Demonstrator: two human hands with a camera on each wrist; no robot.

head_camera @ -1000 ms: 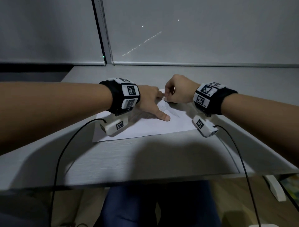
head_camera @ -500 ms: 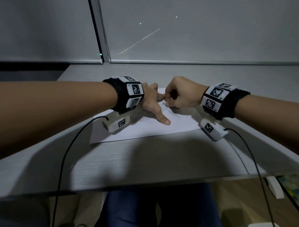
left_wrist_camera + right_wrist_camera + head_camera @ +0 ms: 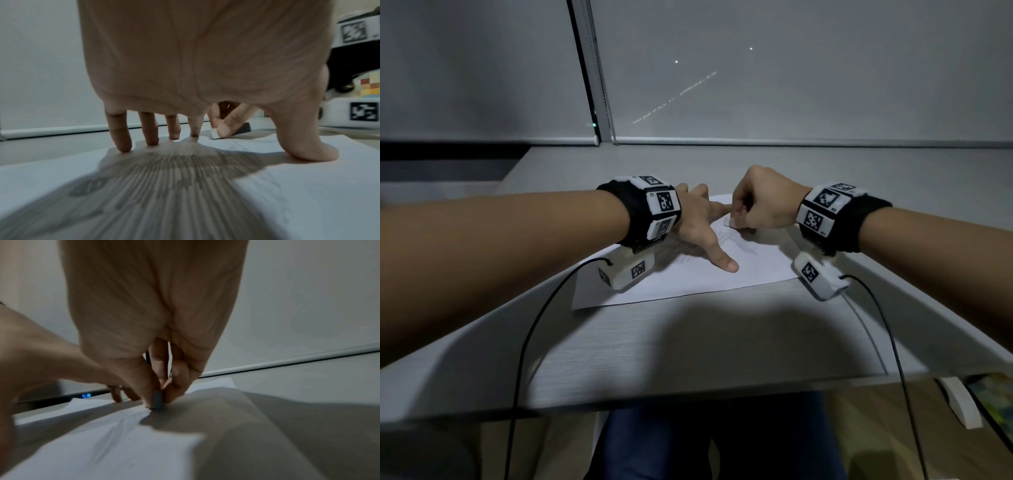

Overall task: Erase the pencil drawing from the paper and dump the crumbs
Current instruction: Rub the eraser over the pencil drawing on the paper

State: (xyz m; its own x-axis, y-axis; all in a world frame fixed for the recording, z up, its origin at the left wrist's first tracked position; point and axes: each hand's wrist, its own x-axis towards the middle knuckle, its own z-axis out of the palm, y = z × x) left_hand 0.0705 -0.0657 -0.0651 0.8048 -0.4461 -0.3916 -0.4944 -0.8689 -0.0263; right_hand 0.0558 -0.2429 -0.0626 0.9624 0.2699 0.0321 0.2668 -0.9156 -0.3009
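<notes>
Right hand [image 3: 760,202] pinching blocky eraser [image 3: 230,132], left hand [image 3: 697,222] splayed flat on smooth paper [image 3: 688,281]

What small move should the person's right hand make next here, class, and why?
Probably another short rubbing stroke: the right hand pinches the eraser against the paper, faint pencil lines remain beside it, and the left hand pins the sheet.

1. Both arms are bare, with no sleeves.
2. Each wrist has a black band [image 3: 635,219] with white blocks that show black square patterns.
3. A small white box [image 3: 625,272] hangs under each wrist.
4. A thin black cable [image 3: 527,342] runs from each box.
5. Blue trousers [image 3: 661,442] cover the legs.
</notes>
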